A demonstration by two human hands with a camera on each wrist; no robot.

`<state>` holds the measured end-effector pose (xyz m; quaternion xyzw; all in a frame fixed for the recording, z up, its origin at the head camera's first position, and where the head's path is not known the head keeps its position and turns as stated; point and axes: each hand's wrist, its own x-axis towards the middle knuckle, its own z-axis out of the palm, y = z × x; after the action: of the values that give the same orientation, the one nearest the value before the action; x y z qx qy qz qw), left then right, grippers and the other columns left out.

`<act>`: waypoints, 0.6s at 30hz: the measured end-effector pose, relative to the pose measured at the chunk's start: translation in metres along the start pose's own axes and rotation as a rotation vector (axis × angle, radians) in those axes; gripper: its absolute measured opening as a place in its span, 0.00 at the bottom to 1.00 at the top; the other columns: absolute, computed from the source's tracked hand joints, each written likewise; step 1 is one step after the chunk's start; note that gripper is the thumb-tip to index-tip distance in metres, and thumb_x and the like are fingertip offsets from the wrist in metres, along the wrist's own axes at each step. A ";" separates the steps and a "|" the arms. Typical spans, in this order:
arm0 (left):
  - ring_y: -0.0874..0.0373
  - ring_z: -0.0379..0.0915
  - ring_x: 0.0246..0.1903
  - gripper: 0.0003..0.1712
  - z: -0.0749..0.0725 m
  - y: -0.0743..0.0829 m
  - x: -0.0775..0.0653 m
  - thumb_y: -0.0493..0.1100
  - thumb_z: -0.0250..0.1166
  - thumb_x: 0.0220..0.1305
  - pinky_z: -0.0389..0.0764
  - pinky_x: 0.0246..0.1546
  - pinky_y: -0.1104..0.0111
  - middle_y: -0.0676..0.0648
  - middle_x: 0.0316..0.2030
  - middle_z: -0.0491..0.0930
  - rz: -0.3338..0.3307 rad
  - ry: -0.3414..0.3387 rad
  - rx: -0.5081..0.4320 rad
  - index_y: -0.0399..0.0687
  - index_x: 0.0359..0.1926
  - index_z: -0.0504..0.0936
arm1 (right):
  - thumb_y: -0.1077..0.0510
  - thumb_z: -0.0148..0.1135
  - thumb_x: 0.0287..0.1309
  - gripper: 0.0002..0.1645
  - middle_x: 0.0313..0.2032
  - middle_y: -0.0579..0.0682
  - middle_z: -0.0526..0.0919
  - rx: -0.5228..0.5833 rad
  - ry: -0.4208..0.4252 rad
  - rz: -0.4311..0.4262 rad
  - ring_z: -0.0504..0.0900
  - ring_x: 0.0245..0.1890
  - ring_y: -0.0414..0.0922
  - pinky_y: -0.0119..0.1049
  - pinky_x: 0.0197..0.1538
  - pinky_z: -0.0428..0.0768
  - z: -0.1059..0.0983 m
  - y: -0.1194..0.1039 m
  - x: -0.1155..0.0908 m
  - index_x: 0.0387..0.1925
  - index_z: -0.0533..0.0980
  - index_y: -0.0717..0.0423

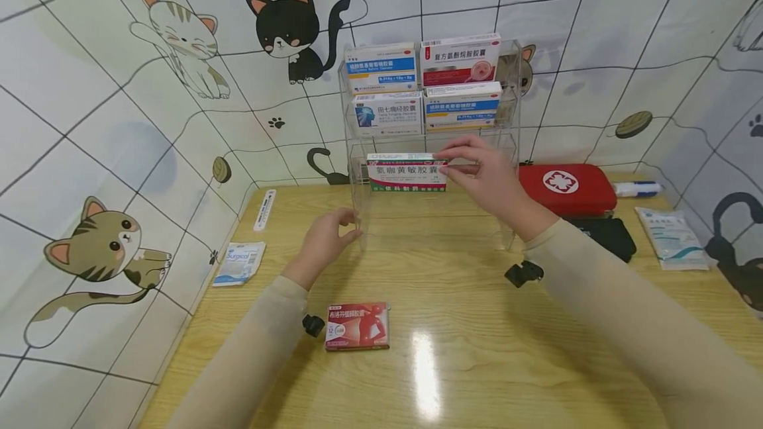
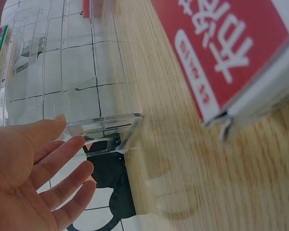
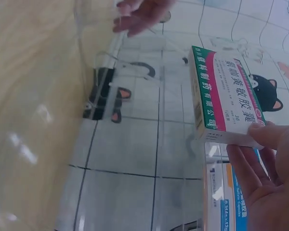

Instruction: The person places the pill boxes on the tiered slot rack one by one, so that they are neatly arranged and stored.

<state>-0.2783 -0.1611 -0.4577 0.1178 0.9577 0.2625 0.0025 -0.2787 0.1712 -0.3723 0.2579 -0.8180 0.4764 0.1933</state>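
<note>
My right hand (image 1: 485,174) pinches the right end of a white, green and red medicine box (image 1: 407,172) between thumb and fingers. The box stands upright at the lower level of a clear acrylic rack (image 1: 356,151), label facing me. In the right wrist view, the thumb lies on the front of the medicine box (image 3: 226,91) with fingers behind. My left hand (image 1: 326,243) is at the rack's lower left side, its fingers loosely spread right at the clear edge in the left wrist view. A red medicine box (image 1: 357,327) lies flat on the table, nearest the left forearm.
The upper rack levels hold several medicine boxes, among them a white and red box (image 1: 460,61). To the right are a red first-aid case (image 1: 566,190), a black pouch (image 1: 605,237), a marker (image 1: 638,189) and a white packet (image 1: 673,238). A Surgical packet (image 1: 239,263) lies left.
</note>
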 end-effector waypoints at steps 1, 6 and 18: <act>0.47 0.80 0.58 0.23 0.000 0.000 0.000 0.49 0.70 0.69 0.79 0.61 0.49 0.45 0.56 0.85 0.001 -0.001 -0.001 0.49 0.61 0.80 | 0.65 0.70 0.64 0.13 0.54 0.50 0.80 -0.001 0.014 -0.002 0.81 0.57 0.44 0.33 0.54 0.85 -0.001 0.001 0.006 0.50 0.87 0.57; 0.46 0.79 0.59 0.23 -0.001 0.000 -0.001 0.48 0.70 0.69 0.79 0.61 0.49 0.44 0.56 0.85 0.003 -0.001 -0.010 0.49 0.61 0.80 | 0.64 0.69 0.65 0.12 0.54 0.51 0.80 -0.005 0.080 -0.028 0.81 0.57 0.45 0.32 0.56 0.84 -0.004 0.003 0.033 0.49 0.87 0.58; 0.47 0.80 0.58 0.23 0.001 -0.002 -0.001 0.48 0.70 0.69 0.80 0.61 0.50 0.45 0.56 0.85 0.016 0.008 -0.022 0.48 0.61 0.80 | 0.65 0.69 0.64 0.12 0.54 0.50 0.78 -0.037 0.024 -0.025 0.81 0.57 0.44 0.38 0.58 0.84 0.021 0.037 0.052 0.49 0.86 0.58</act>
<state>-0.2774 -0.1626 -0.4600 0.1242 0.9539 0.2733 -0.0022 -0.3435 0.1554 -0.3785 0.2586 -0.8211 0.4618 0.2137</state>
